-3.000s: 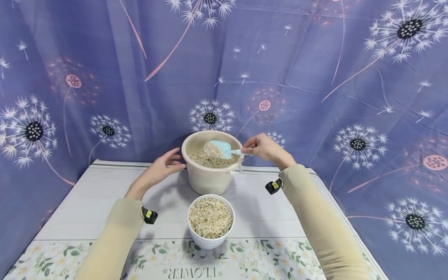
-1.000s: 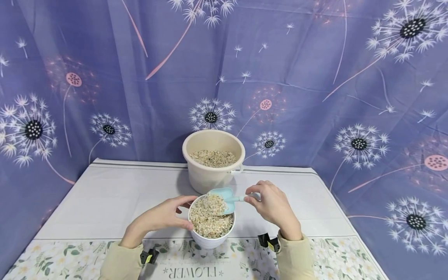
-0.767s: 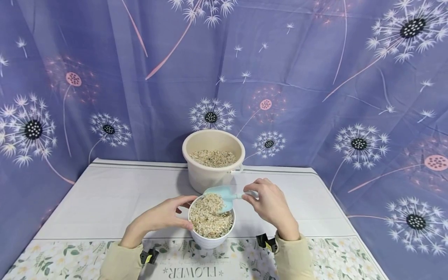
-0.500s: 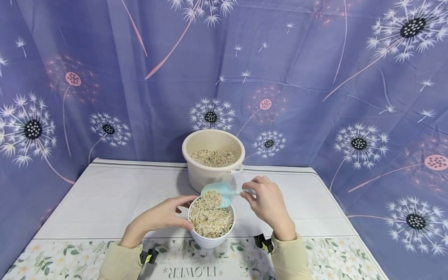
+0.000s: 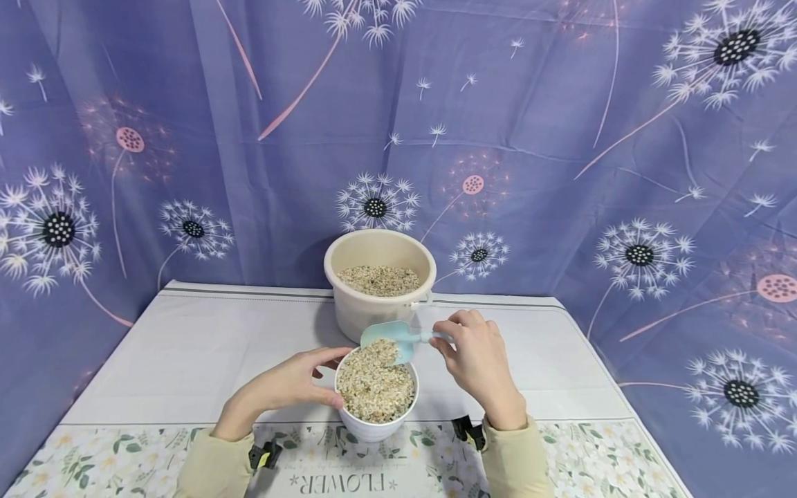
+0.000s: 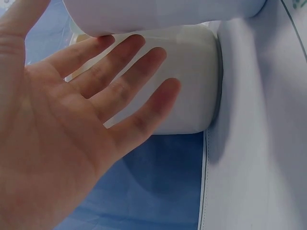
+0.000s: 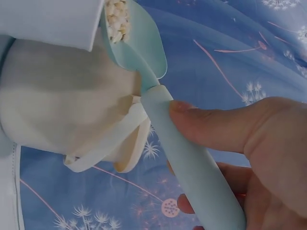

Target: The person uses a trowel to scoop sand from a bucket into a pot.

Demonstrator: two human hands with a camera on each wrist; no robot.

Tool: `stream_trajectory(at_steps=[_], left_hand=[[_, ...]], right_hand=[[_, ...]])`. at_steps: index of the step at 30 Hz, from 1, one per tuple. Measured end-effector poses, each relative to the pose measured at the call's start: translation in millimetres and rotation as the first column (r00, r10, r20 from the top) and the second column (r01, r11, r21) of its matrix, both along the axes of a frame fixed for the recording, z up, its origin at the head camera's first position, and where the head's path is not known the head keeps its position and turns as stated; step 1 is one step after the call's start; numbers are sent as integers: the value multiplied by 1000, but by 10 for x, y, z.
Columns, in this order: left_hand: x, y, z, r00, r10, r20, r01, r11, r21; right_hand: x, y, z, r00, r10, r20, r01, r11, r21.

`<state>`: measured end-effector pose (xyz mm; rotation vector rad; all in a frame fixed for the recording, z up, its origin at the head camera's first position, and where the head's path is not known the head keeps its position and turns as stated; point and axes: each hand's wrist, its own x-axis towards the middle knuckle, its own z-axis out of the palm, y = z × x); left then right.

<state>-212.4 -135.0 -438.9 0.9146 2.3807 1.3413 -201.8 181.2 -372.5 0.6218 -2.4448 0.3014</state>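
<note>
A white bowl (image 5: 372, 432), heaped with beige gravel-like grains (image 5: 376, 394), stands in front of the bucket. My left hand (image 5: 289, 382) touches its left side, thumb near the front and fingertips farther back. In the left wrist view those fingers (image 6: 127, 115) are spread and nearly straight, one fingertip right at the bowl wall. My right hand (image 5: 476, 363) grips the handle of a light blue shovel (image 5: 386, 332), thumb along the top in the right wrist view. The shovel's blade is tilted over the bowl's back rim, and grains on it run into the heap.
A cream bucket (image 5: 373, 318), partly filled with the same grains, stands behind the bowl, its handle hanging at the right. The table bears a white cloth (image 5: 236, 332) with a floral strip along the front. A purple dandelion-print curtain (image 5: 280, 180) rises behind.
The shovel came forward from the bucket to the bowl with a load, then tilted, moving slightly back and left; fewer grains lie on it. My left hand moved from beside the bucket to the bowl.
</note>
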Motion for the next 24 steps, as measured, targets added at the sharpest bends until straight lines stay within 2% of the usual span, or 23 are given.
stream_trajectory(at_steps=[7, 17, 24], left_hand=[[1, -4, 11, 1000, 0, -2, 0, 1000, -5], [0, -4, 7, 1000, -2, -12, 2, 1000, -9], [-5, -5, -12, 1000, 27, -12, -28, 999, -32]], right_hand=[[29, 20, 41, 997, -13, -74, 15, 1000, 19], [162, 47, 147, 995, -41, -96, 46, 998, 53], [269, 89, 223, 995, -27, -93, 34, 997, 76]])
